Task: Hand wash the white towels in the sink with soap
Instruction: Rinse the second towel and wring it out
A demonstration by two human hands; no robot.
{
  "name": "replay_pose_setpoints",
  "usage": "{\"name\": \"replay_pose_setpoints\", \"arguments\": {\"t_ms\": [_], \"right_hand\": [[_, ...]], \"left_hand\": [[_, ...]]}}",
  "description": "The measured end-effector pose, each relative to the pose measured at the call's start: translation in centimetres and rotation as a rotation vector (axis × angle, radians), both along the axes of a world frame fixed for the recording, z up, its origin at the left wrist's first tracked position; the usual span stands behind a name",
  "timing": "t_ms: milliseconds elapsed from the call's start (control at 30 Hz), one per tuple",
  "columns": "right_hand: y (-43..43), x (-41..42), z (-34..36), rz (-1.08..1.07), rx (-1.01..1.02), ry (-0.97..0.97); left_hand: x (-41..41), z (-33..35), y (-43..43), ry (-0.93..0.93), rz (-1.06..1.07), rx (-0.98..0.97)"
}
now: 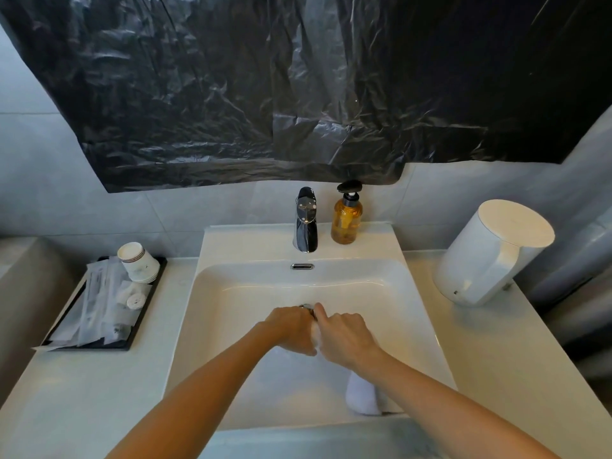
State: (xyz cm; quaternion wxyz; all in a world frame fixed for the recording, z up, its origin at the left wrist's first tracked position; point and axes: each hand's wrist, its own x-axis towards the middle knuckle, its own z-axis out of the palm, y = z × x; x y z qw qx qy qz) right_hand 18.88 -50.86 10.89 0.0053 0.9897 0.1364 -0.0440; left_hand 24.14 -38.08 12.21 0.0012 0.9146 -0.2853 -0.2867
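Observation:
Both hands are together over the middle of the white sink [231, 293]. My left hand [291, 327] and my right hand [346, 336] are curled knuckle to knuckle around a bunched, soapy white towel [314, 332], of which only a sliver shows between them. A loose end of white towel [362, 397] hangs below my right wrist and lies on the basin floor near the front rim. An amber soap bottle [346, 223] with a black pump stands on the back ledge, right of the chrome tap [305, 223]. No water runs from the tap.
A black tray [145, 316] on the left counter holds wrapped toiletries and stacked paper cups [137, 261]. A white kettle-like container [493, 253] stands on the right counter. Black plastic sheeting [298, 87] covers the wall above the sink.

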Motion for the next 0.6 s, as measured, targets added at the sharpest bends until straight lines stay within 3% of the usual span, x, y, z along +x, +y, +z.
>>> {"name": "replay_pose_setpoints", "arguments": {"t_ms": [100,300,400,467,533,600], "right_hand": [[-0.7,0.6,-0.2,0.103,0.009,-0.028],[-1.5,0.8,-0.3,0.353,0.054,-0.308],[-2.6,0.6,-0.3,0.293,0.068,-0.294],[-2.6,-0.3,0.1,0.181,0.117,-0.212],[-2.4,-0.6,0.6,0.033,0.172,-0.091],[-2.5,-0.6,0.9,-0.147,0.279,0.134]], "left_hand": [[0.0,0.3,-0.1,0.111,0.095,-0.039],[0.1,0.9,1.6,0.397,0.208,-0.179],[-0.1,1.4,2.5,0.582,0.257,-0.260],[-0.5,1.5,2.4,0.469,0.209,-0.216],[-0.8,0.6,2.3,0.210,0.196,-0.189],[-1.3,-0.6,2.6,-0.102,0.190,-0.339]]}}
